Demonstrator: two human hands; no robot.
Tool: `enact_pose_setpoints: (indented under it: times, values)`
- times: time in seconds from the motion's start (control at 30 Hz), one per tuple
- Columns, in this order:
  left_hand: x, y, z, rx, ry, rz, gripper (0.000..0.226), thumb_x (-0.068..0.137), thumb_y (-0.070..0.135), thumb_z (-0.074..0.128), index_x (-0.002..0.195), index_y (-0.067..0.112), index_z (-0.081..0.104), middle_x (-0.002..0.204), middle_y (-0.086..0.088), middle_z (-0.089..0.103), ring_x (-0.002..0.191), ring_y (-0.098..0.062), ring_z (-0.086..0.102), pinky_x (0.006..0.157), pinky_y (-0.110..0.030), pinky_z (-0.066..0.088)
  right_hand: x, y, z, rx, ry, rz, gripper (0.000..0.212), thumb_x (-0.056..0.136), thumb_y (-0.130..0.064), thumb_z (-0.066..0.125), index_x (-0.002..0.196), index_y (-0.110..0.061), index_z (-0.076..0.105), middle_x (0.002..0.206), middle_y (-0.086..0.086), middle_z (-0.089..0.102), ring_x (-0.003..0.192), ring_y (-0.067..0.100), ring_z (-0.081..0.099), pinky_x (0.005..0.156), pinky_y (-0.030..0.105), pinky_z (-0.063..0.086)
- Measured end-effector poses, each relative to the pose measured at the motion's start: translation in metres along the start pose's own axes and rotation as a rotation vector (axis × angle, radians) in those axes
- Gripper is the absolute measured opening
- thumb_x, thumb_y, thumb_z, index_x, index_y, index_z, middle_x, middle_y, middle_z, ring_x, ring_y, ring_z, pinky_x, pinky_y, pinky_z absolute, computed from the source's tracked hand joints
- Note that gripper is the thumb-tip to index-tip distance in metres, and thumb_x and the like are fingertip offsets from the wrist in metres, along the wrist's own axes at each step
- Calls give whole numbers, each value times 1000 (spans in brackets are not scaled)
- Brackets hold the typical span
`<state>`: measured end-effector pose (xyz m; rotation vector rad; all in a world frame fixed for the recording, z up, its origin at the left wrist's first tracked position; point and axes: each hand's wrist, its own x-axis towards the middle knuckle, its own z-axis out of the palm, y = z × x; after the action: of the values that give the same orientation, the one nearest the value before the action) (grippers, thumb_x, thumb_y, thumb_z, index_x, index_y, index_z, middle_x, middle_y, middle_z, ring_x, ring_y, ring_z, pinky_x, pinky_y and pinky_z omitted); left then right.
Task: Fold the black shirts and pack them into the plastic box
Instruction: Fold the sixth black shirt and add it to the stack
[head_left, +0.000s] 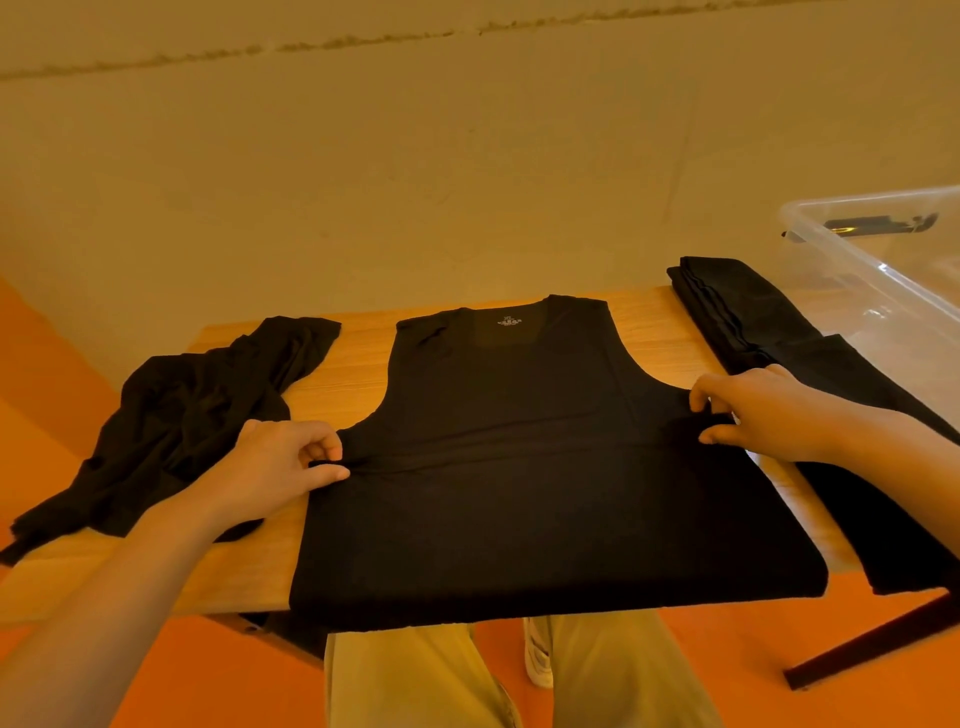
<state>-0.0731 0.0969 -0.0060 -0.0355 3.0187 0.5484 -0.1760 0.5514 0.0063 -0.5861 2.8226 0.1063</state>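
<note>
A black sleeveless shirt (524, 467) lies flat on the wooden table (358, 374), neck toward the wall, its lower part folded up to a crease across the middle. My left hand (283, 467) pinches the folded edge at the shirt's left side. My right hand (753, 415) pinches the same edge at the right side. A crumpled black shirt (197, 415) lies at the table's left. A stack of folded black shirts (753, 322) lies at the right, beside the clear plastic box (883, 280).
The table stands against a beige wall over an orange floor. My legs in tan trousers (519, 675) are below the table's near edge. A dark table leg (872, 644) slants at the lower right. A small dark object lies inside the box.
</note>
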Motion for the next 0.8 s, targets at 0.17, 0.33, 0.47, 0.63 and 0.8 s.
enact_pose_setpoints:
  times: [0.17, 0.33, 0.47, 0.63, 0.8]
  values:
    - [0, 5, -6, -48, 5, 19, 19, 85, 27, 69, 103, 31, 66, 102, 14, 64, 93, 2, 56, 78, -14, 40, 1, 5, -6, 56, 3, -18, 17, 87, -44, 61, 98, -31, 61, 94, -10, 63, 88, 5, 56, 99, 31, 37]
    - [-2, 13, -30, -191, 46, 58, 14, 82, 27, 70, 93, 36, 68, 95, 16, 67, 90, 3, 59, 80, -15, 44, -11, 4, -36, 287, -41, -40, 5, 89, -31, 61, 94, -30, 62, 92, -8, 65, 84, 3, 61, 74, 18, 46]
    - [15, 22, -65, -277, 65, 91, 15, 77, 36, 70, 92, 33, 73, 89, 16, 70, 88, 7, 61, 82, -20, 44, -9, 12, -78, 451, -14, -42, 7, 89, -27, 60, 91, -27, 67, 84, -10, 72, 79, -4, 64, 81, 19, 43]
    - [70, 25, -98, -318, 179, 72, 6, 81, 24, 74, 79, 29, 74, 76, 12, 70, 74, 1, 61, 66, -7, 43, 34, 22, -121, 537, 80, -3, 9, 88, -26, 64, 89, -19, 70, 77, -2, 72, 73, 17, 66, 71, 26, 45]
    - [148, 14, -96, -260, 198, 5, 4, 86, 18, 70, 84, 21, 69, 86, 3, 68, 81, -8, 60, 68, -15, 41, 114, 29, -129, 485, 125, 74, 13, 91, -21, 63, 90, -9, 68, 83, 7, 70, 67, 17, 63, 70, 29, 48]
